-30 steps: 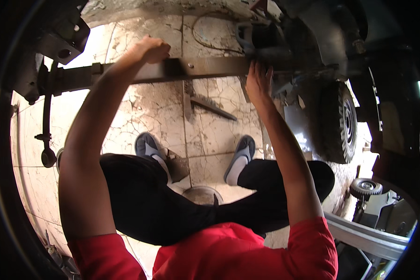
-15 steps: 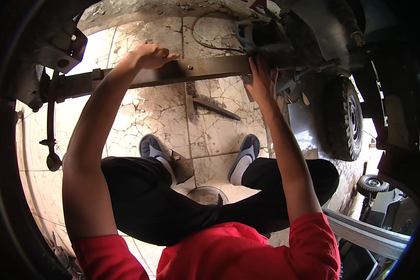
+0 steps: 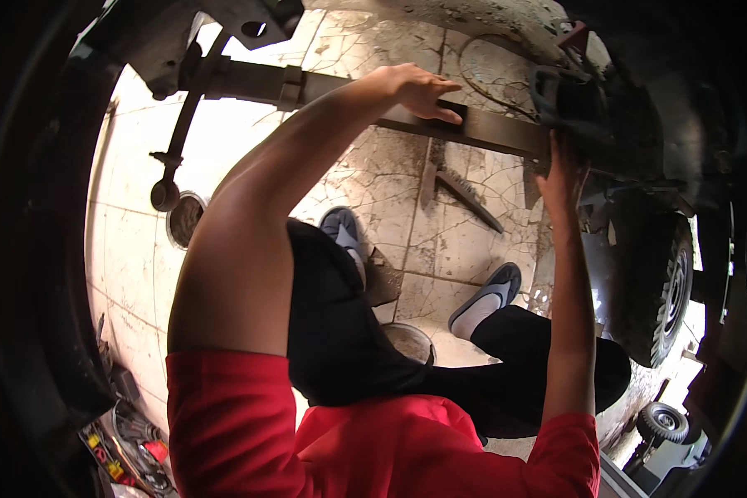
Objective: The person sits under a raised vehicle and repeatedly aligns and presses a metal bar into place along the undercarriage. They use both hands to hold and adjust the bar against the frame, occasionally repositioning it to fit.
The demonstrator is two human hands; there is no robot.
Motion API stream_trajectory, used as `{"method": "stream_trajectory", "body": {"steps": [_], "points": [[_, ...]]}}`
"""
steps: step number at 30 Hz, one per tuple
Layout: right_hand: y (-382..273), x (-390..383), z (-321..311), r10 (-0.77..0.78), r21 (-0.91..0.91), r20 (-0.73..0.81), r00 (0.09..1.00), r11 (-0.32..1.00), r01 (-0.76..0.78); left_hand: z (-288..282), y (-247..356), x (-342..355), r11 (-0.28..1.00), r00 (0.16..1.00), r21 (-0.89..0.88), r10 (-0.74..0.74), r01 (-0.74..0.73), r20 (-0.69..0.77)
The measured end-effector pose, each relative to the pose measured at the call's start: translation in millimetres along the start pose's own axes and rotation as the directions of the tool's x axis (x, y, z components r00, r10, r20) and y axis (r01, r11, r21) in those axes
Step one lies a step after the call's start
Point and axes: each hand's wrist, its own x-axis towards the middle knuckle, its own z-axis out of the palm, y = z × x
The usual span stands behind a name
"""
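A long flat steel leaf spring (image 3: 506,131) runs across the far side of the view, under dark vehicle parts. My left hand (image 3: 422,91) lies over its middle, palm down, with fingers stretched and thumb apart. A dark patch shows beside that thumb; whether it is shadow is unclear. At the spring's right end, my right hand (image 3: 564,170) has its fingers over the bar and the thumb low beside it. The fingers' far side is lost in shadow. A metal clip (image 3: 290,87) wraps the spring left of my left hand.
A rod with a round eye end (image 3: 164,196) hangs at the left. On the cracked tile floor lie two angled metal pieces (image 3: 469,199) and a round pan (image 3: 408,339). A treaded wheel (image 3: 672,290) stands at the right. Coloured items (image 3: 112,456) lie lower left.
The view has swung left, so the scene sits farther right. My left hand has slid right along the spring and its fingers have spread. The bolt head is now hidden. The right hand stays at its end.
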Motion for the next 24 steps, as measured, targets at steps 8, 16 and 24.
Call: {"method": "stream_trajectory", "body": {"steps": [8,16,24], "points": [[-11.2,-2.3,-1.5,0.02,-0.107,-0.016,1.0,0.994,-0.022,13.3,8.1,4.2,0.999,0.981,0.015,-0.037,0.035,0.188],[-6.7,8.2,9.8,-0.048,0.044,-0.131,0.99,0.998,0.054,22.5,18.7,4.7,0.99,0.99,0.138,0.002,-0.022,0.143],[1.0,9.7,4.4,-0.06,-0.028,-0.052,0.997,0.998,0.059,24.7,20.5,3.6,0.985,0.993,0.169,0.003,-0.023,0.118]]}}
